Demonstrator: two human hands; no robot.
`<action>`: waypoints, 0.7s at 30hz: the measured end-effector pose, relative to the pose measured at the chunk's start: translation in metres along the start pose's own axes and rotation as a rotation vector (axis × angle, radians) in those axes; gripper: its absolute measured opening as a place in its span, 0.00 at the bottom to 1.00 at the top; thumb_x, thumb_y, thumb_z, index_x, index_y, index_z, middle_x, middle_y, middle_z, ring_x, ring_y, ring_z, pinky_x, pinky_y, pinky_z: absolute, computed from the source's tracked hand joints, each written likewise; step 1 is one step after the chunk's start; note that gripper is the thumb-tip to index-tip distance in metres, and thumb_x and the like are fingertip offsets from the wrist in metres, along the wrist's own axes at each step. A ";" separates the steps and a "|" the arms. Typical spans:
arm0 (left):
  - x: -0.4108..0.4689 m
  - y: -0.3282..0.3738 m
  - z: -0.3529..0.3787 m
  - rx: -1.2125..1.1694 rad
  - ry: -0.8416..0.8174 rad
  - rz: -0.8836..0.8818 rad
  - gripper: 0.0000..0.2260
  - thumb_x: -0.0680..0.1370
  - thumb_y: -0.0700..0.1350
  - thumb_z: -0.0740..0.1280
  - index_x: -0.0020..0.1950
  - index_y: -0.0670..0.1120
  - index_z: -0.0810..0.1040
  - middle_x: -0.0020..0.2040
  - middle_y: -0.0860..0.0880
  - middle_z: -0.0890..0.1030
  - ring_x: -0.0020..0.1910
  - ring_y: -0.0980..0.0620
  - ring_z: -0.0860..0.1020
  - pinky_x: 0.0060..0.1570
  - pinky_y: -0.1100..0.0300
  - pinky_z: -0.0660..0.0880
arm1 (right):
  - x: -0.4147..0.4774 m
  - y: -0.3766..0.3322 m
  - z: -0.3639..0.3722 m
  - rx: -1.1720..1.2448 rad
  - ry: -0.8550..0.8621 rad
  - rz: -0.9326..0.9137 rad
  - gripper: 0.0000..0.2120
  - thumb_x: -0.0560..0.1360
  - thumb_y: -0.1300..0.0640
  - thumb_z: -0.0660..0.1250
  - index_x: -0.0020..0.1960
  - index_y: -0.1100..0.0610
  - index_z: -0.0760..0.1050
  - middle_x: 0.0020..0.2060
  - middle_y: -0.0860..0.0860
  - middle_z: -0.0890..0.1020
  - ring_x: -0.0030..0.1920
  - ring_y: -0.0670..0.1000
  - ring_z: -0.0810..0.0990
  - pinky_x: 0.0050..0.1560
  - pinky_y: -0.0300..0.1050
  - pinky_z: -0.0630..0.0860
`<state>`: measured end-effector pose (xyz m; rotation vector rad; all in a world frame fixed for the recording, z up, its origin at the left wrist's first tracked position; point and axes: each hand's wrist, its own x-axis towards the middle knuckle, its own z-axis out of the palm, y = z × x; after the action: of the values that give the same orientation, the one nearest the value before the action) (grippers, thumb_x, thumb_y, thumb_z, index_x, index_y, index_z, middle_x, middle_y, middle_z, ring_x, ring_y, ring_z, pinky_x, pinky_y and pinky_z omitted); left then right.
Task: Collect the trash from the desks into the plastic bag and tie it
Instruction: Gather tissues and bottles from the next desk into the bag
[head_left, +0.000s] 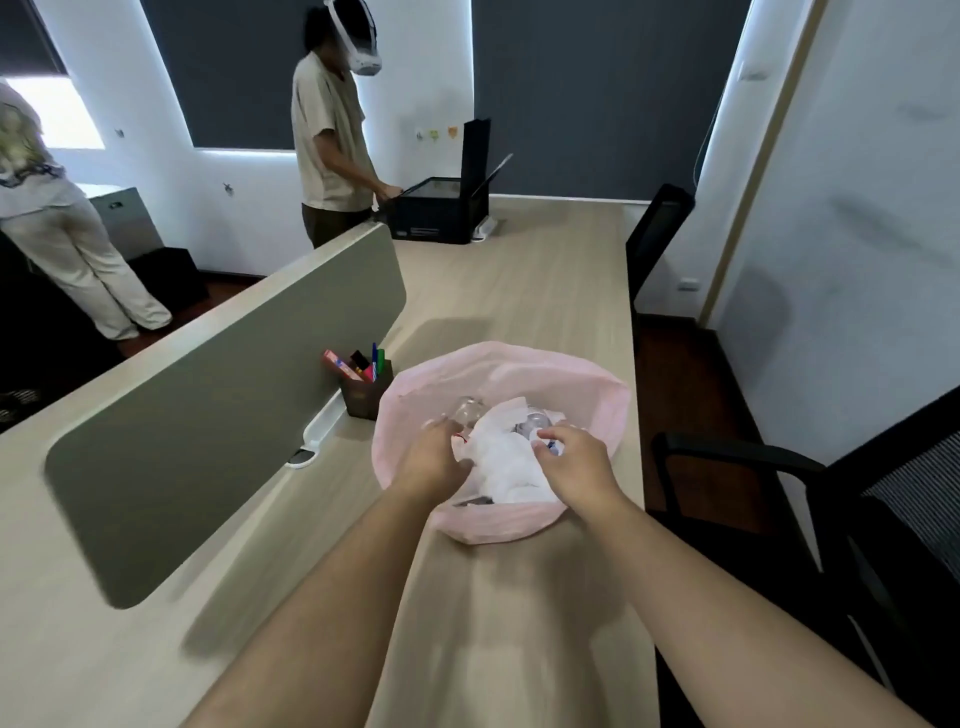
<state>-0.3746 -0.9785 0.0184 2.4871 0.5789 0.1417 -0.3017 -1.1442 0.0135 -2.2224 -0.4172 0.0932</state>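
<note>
A pale pink plastic bag (519, 364) stands open on the wooden desk (519, 270) in front of me. Inside lie crumpled white paper (506, 457), a clear plastic bottle (467, 408) and another clear container (532, 418). My left hand (434, 460) reaches into the bag on its left side, fingers curled on the edge of the white paper. My right hand (576, 460) is in the bag on the right, fingers pinched on a small scrap of trash beside the paper. The bag's bottom is hidden by the trash and my hands.
A brown pen holder (366, 389) with markers stands just left of the bag, against a grey desk divider (234, 405). A black office chair (857, 519) is at the right. A person wearing a headset (332, 135) stands by a black printer (436, 208) at the desk's far end; another person (47, 218) stands far left.
</note>
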 end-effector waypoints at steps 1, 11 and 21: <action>0.000 0.004 -0.001 0.022 0.041 0.019 0.19 0.76 0.43 0.68 0.66 0.46 0.72 0.66 0.47 0.74 0.63 0.47 0.72 0.61 0.57 0.70 | -0.001 0.001 -0.004 0.012 0.044 -0.024 0.11 0.76 0.56 0.64 0.55 0.57 0.80 0.56 0.51 0.82 0.57 0.51 0.77 0.47 0.30 0.63; -0.020 0.162 0.032 0.105 0.087 0.363 0.17 0.74 0.47 0.66 0.63 0.50 0.74 0.66 0.50 0.71 0.64 0.49 0.71 0.60 0.52 0.71 | -0.014 0.059 -0.159 -0.084 0.408 -0.159 0.06 0.74 0.59 0.67 0.45 0.59 0.81 0.44 0.55 0.81 0.45 0.55 0.79 0.48 0.43 0.71; -0.125 0.422 0.217 0.079 -0.252 0.705 0.26 0.71 0.55 0.72 0.66 0.51 0.71 0.65 0.48 0.70 0.64 0.46 0.71 0.63 0.49 0.71 | -0.102 0.253 -0.446 -0.261 0.617 0.185 0.10 0.74 0.56 0.67 0.54 0.57 0.80 0.56 0.56 0.81 0.57 0.56 0.78 0.58 0.45 0.71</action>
<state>-0.2809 -1.4561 0.0780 2.6226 -0.4167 0.0699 -0.2380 -1.6573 0.0948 -2.3932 0.1237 -0.5647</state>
